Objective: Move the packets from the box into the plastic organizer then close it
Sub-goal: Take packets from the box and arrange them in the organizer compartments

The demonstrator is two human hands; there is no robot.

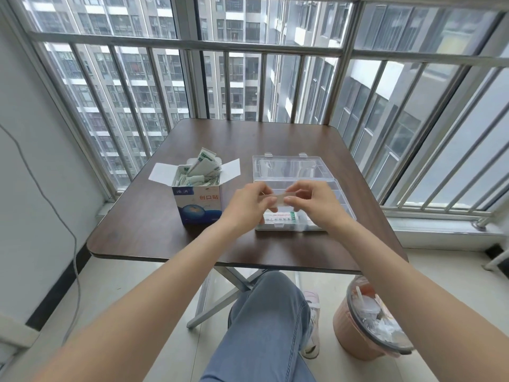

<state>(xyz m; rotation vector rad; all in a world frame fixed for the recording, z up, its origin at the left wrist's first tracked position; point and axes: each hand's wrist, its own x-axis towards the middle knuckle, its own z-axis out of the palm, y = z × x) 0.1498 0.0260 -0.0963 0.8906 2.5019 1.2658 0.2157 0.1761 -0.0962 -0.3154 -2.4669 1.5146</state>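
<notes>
Balcony corner with barred windows, in daylight

A dark wood-grain surface on metal folding legs stands on pale floor tiles; window bars front high-rise blocks, and a pink waste bin sits to the right.

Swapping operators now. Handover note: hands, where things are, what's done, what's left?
Left hand and right hand: each pinches one end of a single packet, held over the organizer.
Box: open, flaps out, on the table left of the organizer, with many packets inside, some sticking out of the top.
Organizer: lid open, lying back toward the window. At least one packet lies in the near compartment.
Done: the transfer has started.
Left: place the held packet, move the rest from the box, close the lid.
</notes>
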